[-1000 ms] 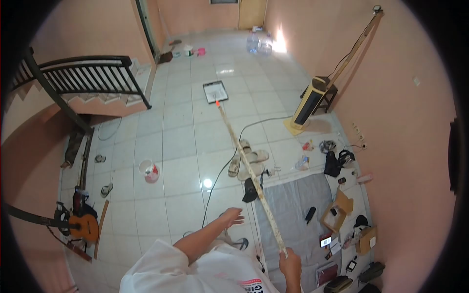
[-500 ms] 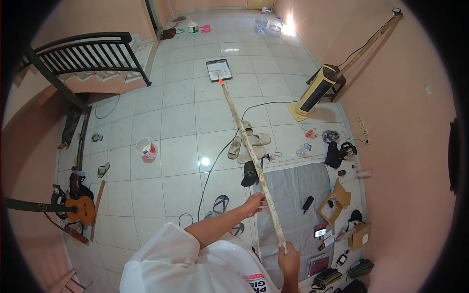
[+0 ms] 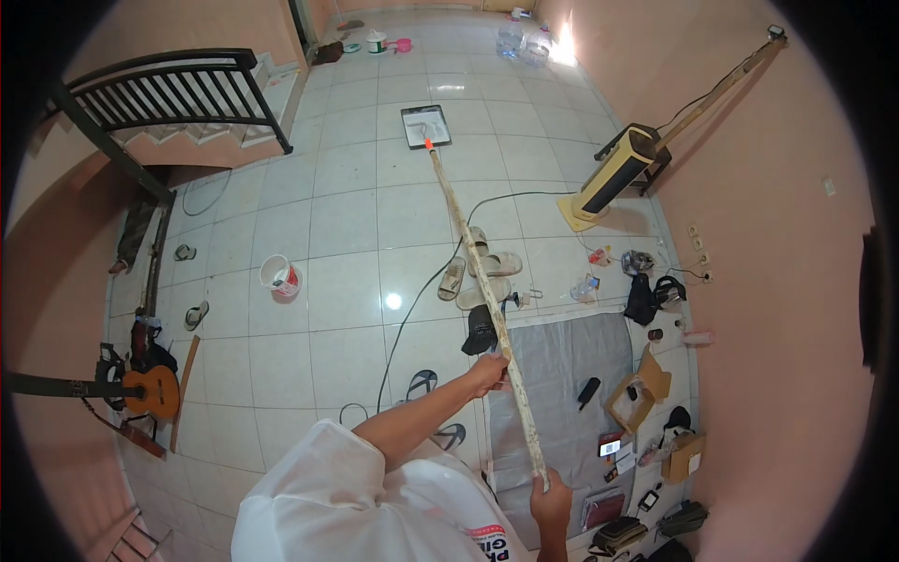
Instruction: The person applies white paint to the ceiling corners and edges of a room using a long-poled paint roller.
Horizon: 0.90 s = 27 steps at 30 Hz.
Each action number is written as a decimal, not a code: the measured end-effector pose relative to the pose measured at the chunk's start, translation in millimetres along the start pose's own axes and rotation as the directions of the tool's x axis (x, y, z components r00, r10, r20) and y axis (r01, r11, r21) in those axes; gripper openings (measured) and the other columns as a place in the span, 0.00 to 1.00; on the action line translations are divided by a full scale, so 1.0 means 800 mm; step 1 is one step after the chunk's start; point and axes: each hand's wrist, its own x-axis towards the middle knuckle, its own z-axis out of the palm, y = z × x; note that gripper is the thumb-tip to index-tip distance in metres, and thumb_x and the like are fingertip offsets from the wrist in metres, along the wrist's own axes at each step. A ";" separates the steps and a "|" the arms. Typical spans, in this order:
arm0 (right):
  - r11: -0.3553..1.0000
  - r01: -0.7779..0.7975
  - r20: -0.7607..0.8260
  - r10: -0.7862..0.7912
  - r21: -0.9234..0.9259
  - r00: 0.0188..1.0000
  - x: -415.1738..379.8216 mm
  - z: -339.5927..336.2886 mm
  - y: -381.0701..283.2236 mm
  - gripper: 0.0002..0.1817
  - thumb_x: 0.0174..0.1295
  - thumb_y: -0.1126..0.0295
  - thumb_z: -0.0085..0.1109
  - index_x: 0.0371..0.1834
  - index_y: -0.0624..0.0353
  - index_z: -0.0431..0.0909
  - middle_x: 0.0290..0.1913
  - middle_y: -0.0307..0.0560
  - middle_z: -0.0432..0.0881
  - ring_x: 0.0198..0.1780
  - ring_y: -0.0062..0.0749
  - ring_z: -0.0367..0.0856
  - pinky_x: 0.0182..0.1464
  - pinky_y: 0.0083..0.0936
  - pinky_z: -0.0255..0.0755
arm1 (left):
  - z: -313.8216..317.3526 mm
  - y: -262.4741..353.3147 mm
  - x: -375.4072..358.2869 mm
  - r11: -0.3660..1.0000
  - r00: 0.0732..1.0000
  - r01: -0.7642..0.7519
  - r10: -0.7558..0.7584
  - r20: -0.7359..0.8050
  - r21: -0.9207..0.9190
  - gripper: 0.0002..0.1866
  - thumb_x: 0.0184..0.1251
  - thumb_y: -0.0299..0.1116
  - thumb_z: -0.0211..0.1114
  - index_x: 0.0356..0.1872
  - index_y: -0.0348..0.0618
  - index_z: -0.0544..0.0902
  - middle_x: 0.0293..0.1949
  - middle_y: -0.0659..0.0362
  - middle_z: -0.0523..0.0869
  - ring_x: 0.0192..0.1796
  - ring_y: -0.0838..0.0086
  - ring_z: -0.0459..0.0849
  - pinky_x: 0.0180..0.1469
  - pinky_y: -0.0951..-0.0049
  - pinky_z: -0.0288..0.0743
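A long paint-spattered wooden pole [image 3: 473, 276] runs from my hands out across the tiled floor. Its far end has an orange fitting and a roller resting in a paint tray [image 3: 425, 125]. My left hand [image 3: 491, 373] grips the pole partway along, above the grey mat. My right hand [image 3: 551, 495] is closed round the pole's near end at the bottom of the view.
A grey mat [image 3: 571, 393] lies under the pole. Sandals [image 3: 478, 276] and a black cable cross the floor. A small paint bucket [image 3: 280, 276] stands left. A fan heater [image 3: 613, 173] stands right, a guitar [image 3: 140, 391] left, stair railing [image 3: 178, 94] upper left, clutter along the right wall.
My left hand moved from empty air onto the pole and closed on it. The view shifted so the paint tray sits higher in the frame.
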 end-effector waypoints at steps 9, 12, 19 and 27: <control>1.000 0.003 0.019 -0.003 -0.023 1.000 0.042 0.015 -0.014 0.16 0.65 0.61 0.56 0.48 0.61 0.81 0.35 0.68 0.82 0.41 0.66 0.81 0.44 0.49 0.74 | -0.014 0.017 0.045 0.999 0.998 -0.025 0.024 -0.055 -0.020 0.08 0.73 0.37 0.53 0.38 0.49 0.79 0.31 0.65 0.81 0.31 0.77 0.82 0.37 0.65 0.83; 0.999 -0.027 0.033 0.028 -0.042 0.999 0.047 0.013 -0.018 0.17 0.65 0.60 0.56 0.49 0.60 0.81 0.35 0.67 0.83 0.41 0.66 0.81 0.44 0.49 0.74 | -0.013 0.018 0.050 1.000 0.998 -0.027 0.026 -0.063 -0.009 0.08 0.72 0.37 0.53 0.38 0.49 0.80 0.29 0.65 0.80 0.30 0.78 0.80 0.36 0.64 0.83; 1.000 -0.005 0.002 0.006 -0.016 1.000 0.004 -0.001 0.042 0.16 0.64 0.60 0.57 0.49 0.58 0.81 0.38 0.64 0.83 0.42 0.65 0.81 0.43 0.47 0.75 | 0.014 -0.040 0.031 0.999 0.998 0.040 -0.039 -0.041 0.014 0.11 0.72 0.39 0.53 0.39 0.44 0.79 0.32 0.61 0.79 0.33 0.74 0.80 0.41 0.60 0.85; 0.996 0.089 -0.027 -0.089 0.008 0.996 -0.039 -0.029 0.103 0.14 0.64 0.60 0.57 0.47 0.56 0.82 0.33 0.64 0.83 0.39 0.65 0.82 0.38 0.49 0.75 | 0.068 -0.082 -0.023 0.991 0.991 0.129 -0.127 0.041 -0.032 0.11 0.76 0.40 0.51 0.47 0.45 0.75 0.40 0.61 0.81 0.40 0.72 0.83 0.49 0.58 0.83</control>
